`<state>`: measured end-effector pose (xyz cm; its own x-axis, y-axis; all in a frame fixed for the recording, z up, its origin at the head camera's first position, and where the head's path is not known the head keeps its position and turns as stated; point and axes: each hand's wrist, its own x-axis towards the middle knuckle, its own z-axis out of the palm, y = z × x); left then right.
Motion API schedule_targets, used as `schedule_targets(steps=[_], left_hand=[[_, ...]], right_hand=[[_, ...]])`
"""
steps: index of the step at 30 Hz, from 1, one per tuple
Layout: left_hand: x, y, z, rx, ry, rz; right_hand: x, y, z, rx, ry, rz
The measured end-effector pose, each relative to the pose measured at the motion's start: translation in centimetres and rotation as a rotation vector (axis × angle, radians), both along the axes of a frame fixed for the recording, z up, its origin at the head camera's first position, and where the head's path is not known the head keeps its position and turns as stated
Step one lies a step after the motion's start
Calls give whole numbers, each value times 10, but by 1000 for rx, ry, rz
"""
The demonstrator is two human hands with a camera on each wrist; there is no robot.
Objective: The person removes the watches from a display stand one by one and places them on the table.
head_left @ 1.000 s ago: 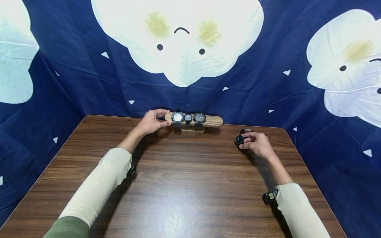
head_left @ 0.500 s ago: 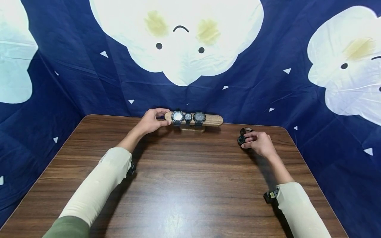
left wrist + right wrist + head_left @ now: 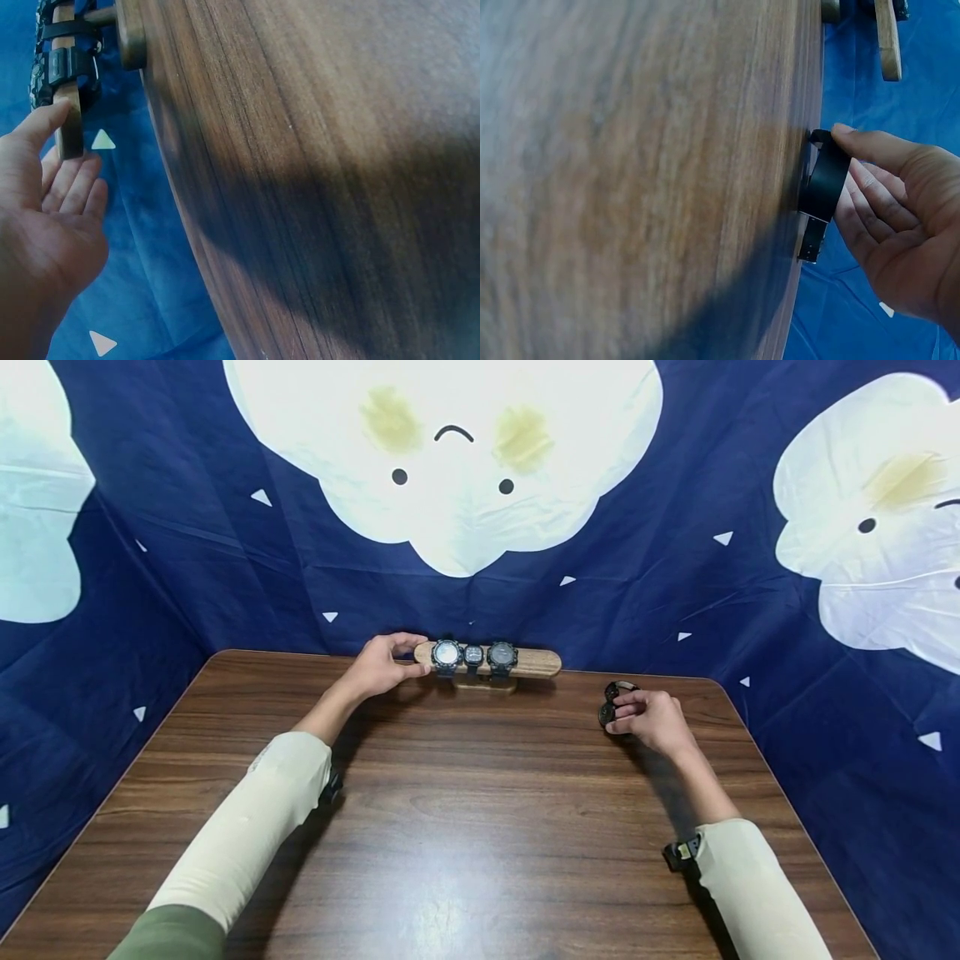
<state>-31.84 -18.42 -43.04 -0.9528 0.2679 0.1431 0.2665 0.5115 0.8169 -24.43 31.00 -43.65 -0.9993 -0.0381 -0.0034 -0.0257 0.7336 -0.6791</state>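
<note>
At the table's back edge, a wooden watch stand (image 3: pixel 540 663) carries three dark wristwatches: one with a bright face (image 3: pixel 447 654), a small watch (image 3: pixel 473 656) and a larger grey-faced watch (image 3: pixel 502 656). My left hand (image 3: pixel 378 667) grips the stand's left end, thumb on the front and fingers behind, as the left wrist view shows. Over at the back right, my right hand (image 3: pixel 654 722) pinches a black wristwatch (image 3: pixel 606 715) between thumb and fingers. Its smooth dark band (image 3: pixel 826 180) shows in the right wrist view. Just behind it lies another dark watch (image 3: pixel 621 686), partly covered by the fingers.
The brown wood-grain table (image 3: pixel 450 810) has rounded back corners. A blue cloth (image 3: pixel 225 568) printed with white clouds hangs right behind and at both sides. The stand rests on a small wooden foot (image 3: pixel 486 687) close to the back edge.
My right hand has shifted the black wristwatch slightly right, nearer the watch behind it, and the dial now faces less toward the head camera. My left hand stays on the stand.
</note>
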Motion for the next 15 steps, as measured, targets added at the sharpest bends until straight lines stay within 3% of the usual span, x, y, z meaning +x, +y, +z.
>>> schedule_targets(steps=[15], left_hand=[[1,1,-1,-1,-1,3]], right_hand=[[4,-1,5,-34,73,-52]])
